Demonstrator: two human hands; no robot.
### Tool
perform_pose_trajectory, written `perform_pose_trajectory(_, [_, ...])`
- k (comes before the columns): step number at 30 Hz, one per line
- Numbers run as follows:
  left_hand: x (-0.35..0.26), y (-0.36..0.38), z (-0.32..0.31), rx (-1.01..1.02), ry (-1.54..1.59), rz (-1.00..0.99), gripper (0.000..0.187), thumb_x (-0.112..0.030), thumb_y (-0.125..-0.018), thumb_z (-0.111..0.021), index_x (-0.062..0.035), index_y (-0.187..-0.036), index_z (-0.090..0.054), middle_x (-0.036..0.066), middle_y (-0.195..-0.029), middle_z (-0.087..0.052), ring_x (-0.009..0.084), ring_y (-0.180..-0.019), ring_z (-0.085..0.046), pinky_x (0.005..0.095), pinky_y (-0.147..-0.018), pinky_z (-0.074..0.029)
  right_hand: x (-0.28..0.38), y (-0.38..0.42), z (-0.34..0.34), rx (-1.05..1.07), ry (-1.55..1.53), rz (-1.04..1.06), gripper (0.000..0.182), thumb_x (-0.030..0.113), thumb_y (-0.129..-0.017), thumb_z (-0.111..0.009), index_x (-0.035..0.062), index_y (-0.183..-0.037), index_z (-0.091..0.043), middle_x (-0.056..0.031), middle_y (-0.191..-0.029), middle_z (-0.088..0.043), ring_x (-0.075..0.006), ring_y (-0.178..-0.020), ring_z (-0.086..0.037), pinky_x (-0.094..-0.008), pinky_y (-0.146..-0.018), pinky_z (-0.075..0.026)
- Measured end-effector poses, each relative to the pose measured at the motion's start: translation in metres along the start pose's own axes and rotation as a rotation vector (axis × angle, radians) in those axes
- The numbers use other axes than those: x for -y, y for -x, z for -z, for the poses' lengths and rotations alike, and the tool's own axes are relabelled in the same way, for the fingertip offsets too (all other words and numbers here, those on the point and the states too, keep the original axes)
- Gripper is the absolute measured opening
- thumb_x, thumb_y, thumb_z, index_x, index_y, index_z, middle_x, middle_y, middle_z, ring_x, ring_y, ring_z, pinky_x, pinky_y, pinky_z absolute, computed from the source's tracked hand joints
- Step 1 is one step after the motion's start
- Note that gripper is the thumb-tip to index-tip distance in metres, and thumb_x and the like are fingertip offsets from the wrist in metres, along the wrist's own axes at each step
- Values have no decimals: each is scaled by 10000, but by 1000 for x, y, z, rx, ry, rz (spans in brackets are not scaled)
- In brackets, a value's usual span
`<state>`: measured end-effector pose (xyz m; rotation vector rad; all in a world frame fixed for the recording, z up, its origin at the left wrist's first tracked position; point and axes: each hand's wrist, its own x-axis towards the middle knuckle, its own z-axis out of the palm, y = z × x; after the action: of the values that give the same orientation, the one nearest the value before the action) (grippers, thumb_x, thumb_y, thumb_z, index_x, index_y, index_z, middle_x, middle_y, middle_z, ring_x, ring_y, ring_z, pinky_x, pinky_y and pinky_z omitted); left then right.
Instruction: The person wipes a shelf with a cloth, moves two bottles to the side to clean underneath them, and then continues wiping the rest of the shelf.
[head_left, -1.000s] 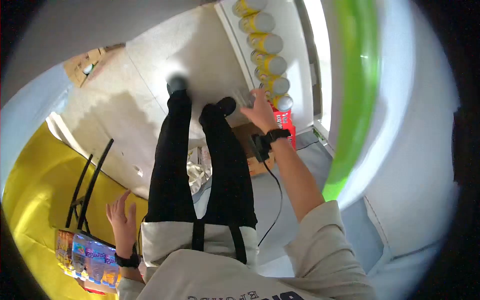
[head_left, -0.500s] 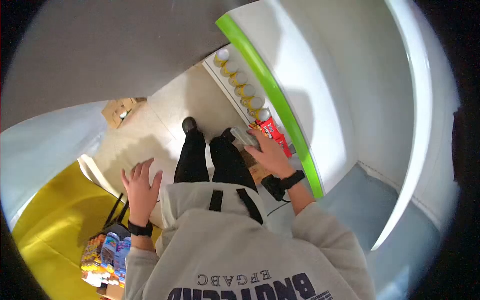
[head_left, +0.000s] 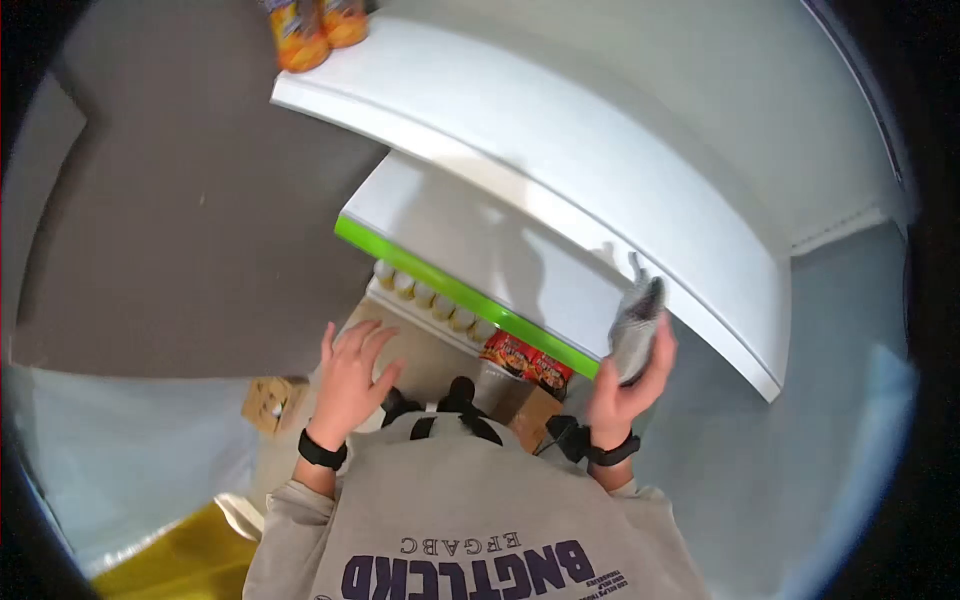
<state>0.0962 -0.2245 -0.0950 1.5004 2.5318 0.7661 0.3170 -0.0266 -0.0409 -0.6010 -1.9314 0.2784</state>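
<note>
My right hand grips a crumpled grey cloth, slightly blurred, with a loose end sticking up. It is held by the right end of the green-edged shelf, and its top overlaps the front edge of the white shelf above in my view. My left hand hovers in front of the shelving with its fingers spread, holding nothing. Both wrists carry black bands.
Beneath the green edge stand a row of cans and red food packs. Orange-filled bottles stand at the upper shelf's left end. Cardboard boxes lie low at the right and left. A yellow surface shows lower left.
My view has tilted up, bringing the upper shelf and its bottles into sight. My right hand has raised the cloth from beside the low red packs to the shelf's right end. My left hand stays empty.
</note>
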Motion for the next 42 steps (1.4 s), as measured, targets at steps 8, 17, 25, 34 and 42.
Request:
perform_pose_trajectory(8, [-149, -79, 23, -89, 256, -472, 415, -222, -825, -598, -108, -1217, -520, 149, -1305, -443, 343, -1204, -413, 508, -1043, -247, -7, -62, 16, 93, 260, -182, 619, 246, -831, -605, -25, -1335, -369, -252, -1362, -373, -373, -1098, -451, -437, -967, -326])
perform_pose_trajectory(17, [-237, -164, -6, -348, 267, -717, 368, -212, -845, -560, -46, -1173, -539, 186, -1302, -441, 383, -1196, -403, 484, -1020, -290, -57, -66, 68, 42, 283, -127, 335, 175, -823, -594, 53, -1134, -564, -133, -1190, -552, -300, -1064, -498, -393, -928, -339])
perform_pose_trajectory(25, [-249, -193, -54, -306, 98, -679, 367, -245, -851, -556, -14, -1136, -569, 159, -1180, -565, 329, -1137, -488, 415, -983, -369, -109, -71, 91, -104, 543, -187, 228, 184, -826, -589, 68, -1021, -597, -99, -1082, -602, -268, -1014, -529, -378, -911, -322])
perform_pose_trajectory(34, [-180, -210, -10, -472, -25, -470, 235, -165, -865, -484, -53, -1018, -622, 132, -1082, -600, 305, -1095, -509, 421, -939, -371, -107, -69, 84, -20, 631, -194, 212, 237, -783, -617, 103, -946, -632, -53, -1061, -619, -236, -998, -546, -359, -852, -364])
perform_pose_trajectory(42, [-72, -243, 28, -509, -146, -171, 306, -197, -887, -451, -66, -1131, -581, 138, -1199, -559, 321, -1164, -481, 456, -1007, -324, -108, -69, 82, -48, 627, -191, 195, 221, -773, -625, 106, -931, -632, -38, -1036, -634, -224, -960, -566, -340, -817, -380])
